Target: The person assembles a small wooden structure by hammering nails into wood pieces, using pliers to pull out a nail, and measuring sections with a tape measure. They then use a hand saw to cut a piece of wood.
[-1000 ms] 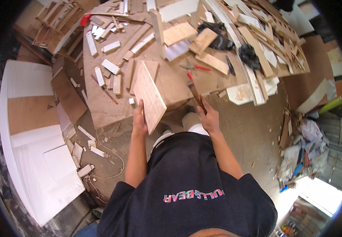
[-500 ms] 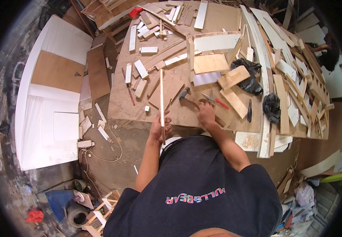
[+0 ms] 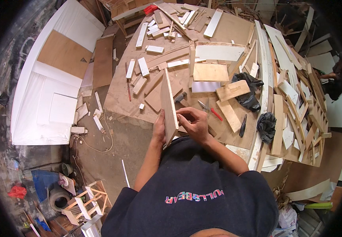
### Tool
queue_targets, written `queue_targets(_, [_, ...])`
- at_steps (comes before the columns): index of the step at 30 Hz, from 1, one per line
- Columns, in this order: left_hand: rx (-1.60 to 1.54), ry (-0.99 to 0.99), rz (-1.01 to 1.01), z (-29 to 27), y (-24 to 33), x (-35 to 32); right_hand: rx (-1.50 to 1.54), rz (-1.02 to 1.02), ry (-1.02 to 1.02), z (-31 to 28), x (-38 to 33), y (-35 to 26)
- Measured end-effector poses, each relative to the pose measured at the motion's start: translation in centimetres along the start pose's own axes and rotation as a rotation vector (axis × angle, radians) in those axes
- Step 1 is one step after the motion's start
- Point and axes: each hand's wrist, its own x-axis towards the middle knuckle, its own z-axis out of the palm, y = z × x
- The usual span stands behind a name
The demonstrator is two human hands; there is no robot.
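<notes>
My left hand grips a thin wooden board, holding it upright on edge in front of my body. Against the board's right side, my right hand is closed with fingers bent and pinched. Whatever those fingertips hold, if anything, is too small to make out. Just beyond the board lies a hammer with a dark head, its handle partly hidden behind my right hand. Right of it rests a pointed metal hand tool with a red handle.
A large worktable carries many wood offcuts and a small wooden box frame. Black plastic bags and a slim black tool lie at right. White panels stand at left. Another person's arm shows at far right.
My right hand has come up from the tabletop near the hammer to the board's edge. The board has turned, showing more of its face, and the whole view has shifted slightly.
</notes>
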Motion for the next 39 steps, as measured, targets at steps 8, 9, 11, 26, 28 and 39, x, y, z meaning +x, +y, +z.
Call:
queue_targets(8, [0.001, 0.009, -0.037, 0.5, -0.6, 0.5, 0.052, 0.037, 0.079, 0.0, -0.2, -0.4])
queue_targets(9, [-0.007, -0.011, -0.055, 0.3, -0.3, 0.6, 0.083, 0.051, 0.102, 0.4, -0.1, -0.5])
queue_targets(11, [-0.014, -0.008, -0.125, -0.3, 0.4, 0.5, 0.047, 0.069, 0.131, 1.0, 0.1, -0.4])
queue_targets(26, [0.861, -0.416, 0.330, 2.0, 7.2, -4.8, -0.085, 0.149, 0.535, 4.8, 0.2, 1.5])
queue_targets(28, [1.305, -0.459, 0.451, 3.3, 8.5, -5.6, -0.113, 0.168, 0.586, 5.0, -0.3, 2.3])
queue_targets(39, [1.371, -0.380, 0.519, 5.5, 7.5, -2.3, -1.057, 0.310, 1.053, -13.1, -8.5, 10.7])
